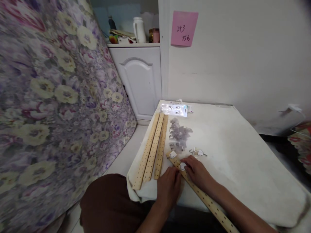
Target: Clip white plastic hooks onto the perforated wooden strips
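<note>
A perforated wooden strip lies slantwise at the table's near edge, running toward me at the lower right. My right hand pinches a small white hook piece against the strip's upper face. On the strip's near side, my left hand has its fingers curled at the edge beside that piece; its fingertips are partly hidden, and what they grip is hard to see. Another white hook sits at the strip's far end. Beyond my right hand lie loose white hooks with metal ends.
Three more perforated strips lie side by side on the left of the cloth-covered table. Several hooks in clear wrappers are heaped beside them, with a clear blister pack behind. A flowered curtain hangs left; a wall stands behind.
</note>
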A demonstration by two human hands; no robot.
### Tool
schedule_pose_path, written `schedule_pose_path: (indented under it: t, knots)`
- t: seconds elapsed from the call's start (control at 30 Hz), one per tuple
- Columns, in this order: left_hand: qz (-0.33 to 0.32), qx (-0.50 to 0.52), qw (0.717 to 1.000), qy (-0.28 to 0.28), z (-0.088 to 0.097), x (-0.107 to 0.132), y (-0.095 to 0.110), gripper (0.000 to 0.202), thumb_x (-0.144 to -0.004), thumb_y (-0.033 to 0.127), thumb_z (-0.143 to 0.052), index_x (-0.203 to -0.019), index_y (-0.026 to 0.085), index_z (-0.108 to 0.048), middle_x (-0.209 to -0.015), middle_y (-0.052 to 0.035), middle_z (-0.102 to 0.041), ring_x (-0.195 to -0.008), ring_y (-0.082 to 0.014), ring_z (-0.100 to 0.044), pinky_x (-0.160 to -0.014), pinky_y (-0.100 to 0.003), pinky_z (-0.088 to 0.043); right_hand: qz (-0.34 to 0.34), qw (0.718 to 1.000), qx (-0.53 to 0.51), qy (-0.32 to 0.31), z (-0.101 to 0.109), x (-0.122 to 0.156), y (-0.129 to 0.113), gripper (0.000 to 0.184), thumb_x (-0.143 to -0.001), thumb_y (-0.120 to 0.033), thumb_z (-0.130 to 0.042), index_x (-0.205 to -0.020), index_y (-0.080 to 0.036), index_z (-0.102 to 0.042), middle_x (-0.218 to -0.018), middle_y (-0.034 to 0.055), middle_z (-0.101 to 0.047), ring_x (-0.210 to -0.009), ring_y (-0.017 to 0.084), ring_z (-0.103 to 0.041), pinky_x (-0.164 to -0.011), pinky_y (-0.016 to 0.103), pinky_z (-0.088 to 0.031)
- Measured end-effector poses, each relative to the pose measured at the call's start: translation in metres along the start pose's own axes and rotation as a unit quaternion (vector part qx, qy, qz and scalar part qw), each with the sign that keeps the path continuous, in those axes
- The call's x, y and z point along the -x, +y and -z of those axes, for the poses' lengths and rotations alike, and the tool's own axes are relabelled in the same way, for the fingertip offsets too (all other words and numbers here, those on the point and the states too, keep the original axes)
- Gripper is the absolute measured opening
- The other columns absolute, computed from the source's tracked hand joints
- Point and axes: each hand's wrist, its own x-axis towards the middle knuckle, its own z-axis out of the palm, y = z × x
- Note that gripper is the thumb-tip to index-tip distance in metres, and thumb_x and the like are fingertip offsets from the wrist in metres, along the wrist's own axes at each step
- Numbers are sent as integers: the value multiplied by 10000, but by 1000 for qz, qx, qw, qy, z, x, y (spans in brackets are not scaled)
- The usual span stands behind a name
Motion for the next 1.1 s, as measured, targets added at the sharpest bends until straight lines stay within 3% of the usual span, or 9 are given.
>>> schedule_pose_path:
  t: [1.1]
  knots:
    - [-13,-33,999,-11,-1,1,-1,187,-920,282,-428,-964,245,-606,-886,-12,-646,-809,-157,-624,-670,-248,-442,-14,1000,-11,-23,11,8,-5,330,-838,-70,-427,-1087,-187,-610,-980,83,-588,-923,197,-580,-868,357,-488]
